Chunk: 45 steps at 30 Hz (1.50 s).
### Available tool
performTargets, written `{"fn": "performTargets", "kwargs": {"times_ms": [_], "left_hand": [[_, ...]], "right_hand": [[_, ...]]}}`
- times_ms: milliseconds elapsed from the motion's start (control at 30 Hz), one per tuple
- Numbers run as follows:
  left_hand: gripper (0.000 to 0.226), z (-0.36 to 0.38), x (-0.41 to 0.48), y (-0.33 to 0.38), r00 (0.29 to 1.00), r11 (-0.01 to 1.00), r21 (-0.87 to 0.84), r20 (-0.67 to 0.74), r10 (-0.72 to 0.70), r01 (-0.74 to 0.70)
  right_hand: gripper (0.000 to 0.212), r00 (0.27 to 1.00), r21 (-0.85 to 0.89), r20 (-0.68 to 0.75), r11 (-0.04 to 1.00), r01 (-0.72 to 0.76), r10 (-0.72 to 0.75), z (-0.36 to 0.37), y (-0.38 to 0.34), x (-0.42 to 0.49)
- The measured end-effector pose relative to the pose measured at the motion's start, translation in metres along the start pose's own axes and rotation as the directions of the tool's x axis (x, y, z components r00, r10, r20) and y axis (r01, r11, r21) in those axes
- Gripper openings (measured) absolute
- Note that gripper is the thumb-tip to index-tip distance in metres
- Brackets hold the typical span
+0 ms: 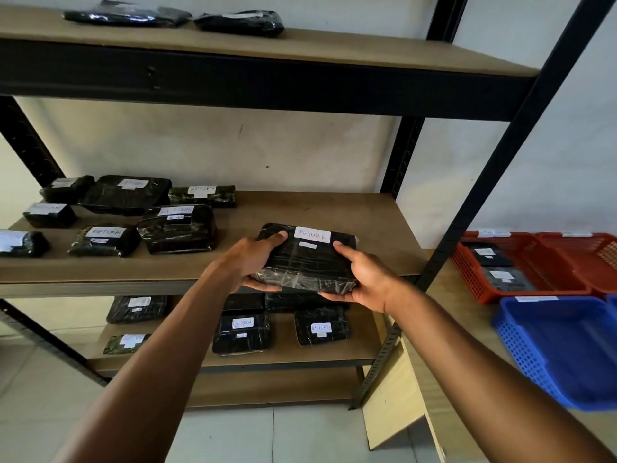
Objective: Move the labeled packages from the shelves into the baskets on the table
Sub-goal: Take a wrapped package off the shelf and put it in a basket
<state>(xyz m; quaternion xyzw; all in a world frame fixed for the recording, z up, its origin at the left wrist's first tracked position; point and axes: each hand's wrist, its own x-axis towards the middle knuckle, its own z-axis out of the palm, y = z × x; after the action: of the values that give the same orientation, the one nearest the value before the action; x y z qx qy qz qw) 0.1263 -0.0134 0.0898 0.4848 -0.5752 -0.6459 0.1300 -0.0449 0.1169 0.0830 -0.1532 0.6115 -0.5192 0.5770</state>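
Observation:
A black plastic-wrapped package (307,262) with a white label reading RETURN is held at the front edge of the middle shelf (377,222). My left hand (253,259) grips its left end, fingers on top and thumb beneath. My right hand (360,275) grips its right end the same way. A red basket (474,279) holding two dark packages stands on the table at the right. In front of it stands a blue basket (534,359).
Several more black labeled packages (177,228) lie on the left of the middle shelf, others on the lower shelf (242,334) and two on the top shelf (238,23). A black metal upright (494,172) separates the shelves from the wooden table (444,362). A second red basket (597,252) is at the far right.

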Motion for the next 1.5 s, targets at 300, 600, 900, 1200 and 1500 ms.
{"fn": "performTargets", "kwargs": {"times_ms": [300,600,900,1200,1500], "left_hand": [[0.049,-0.004,0.001,-0.008,0.986,0.994,-0.069,0.134,0.096,-0.087],[0.045,0.017,-0.010,0.001,0.985,0.985,-0.015,-0.008,0.171,-0.171],[0.057,0.045,-0.014,-0.003,0.992,0.994,-0.035,0.063,0.108,-0.106],[0.061,0.131,-0.013,-0.045,0.949,0.994,-0.112,0.311,0.051,-0.017],[0.014,0.364,-0.007,-0.053,0.920,0.961,0.199,0.377,0.107,-0.193]], "right_hand": [[0.041,0.960,-0.131,-0.114,0.962,0.241,-0.256,0.009,0.011,-0.002],[0.037,0.960,-0.056,-0.066,0.961,0.270,-0.273,-0.012,0.014,-0.005],[0.029,0.951,-0.035,-0.100,0.957,0.289,-0.291,-0.044,0.022,-0.015],[0.044,0.944,-0.117,-0.081,0.944,0.310,-0.320,-0.158,0.032,-0.089],[0.035,0.836,0.033,-0.503,0.961,0.273,-0.220,-0.376,0.080,-0.188]]}}
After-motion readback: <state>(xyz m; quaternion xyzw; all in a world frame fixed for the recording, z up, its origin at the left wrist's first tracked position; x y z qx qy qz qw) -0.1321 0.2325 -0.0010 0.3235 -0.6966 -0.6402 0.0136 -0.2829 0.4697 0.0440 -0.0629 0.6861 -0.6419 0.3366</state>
